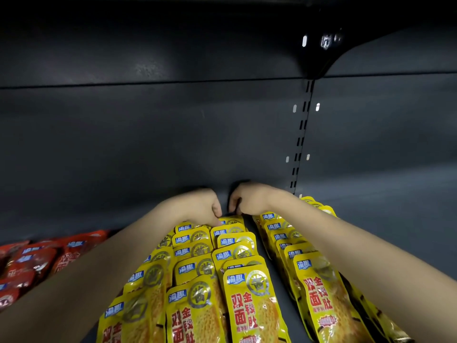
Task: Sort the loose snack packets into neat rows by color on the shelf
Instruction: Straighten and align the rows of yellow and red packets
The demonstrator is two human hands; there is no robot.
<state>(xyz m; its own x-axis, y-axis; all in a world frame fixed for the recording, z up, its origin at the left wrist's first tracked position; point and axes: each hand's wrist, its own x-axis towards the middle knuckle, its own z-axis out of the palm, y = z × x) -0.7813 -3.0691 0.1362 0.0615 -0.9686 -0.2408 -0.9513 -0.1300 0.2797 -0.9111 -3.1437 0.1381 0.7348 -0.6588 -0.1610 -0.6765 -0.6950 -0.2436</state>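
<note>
Reached deep over the shelf (269, 273). Left hand (197, 206) curled, pinching rearmost yellow packet (232, 221); right hand (247, 198) curled beside it, grip unclear. Yellow rows (237, 268) mid-shelf, red packets (37, 258) left.

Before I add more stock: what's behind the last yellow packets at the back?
Both hands, left hand and right hand, then the dark back panel. The hands cover the shelf floor there.

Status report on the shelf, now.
Both hands at the shelf back: left hand and right hand curled, fingers at rearmost yellow packets. Yellow rows formed; red packets loose on left. Nothing blocking.
</note>
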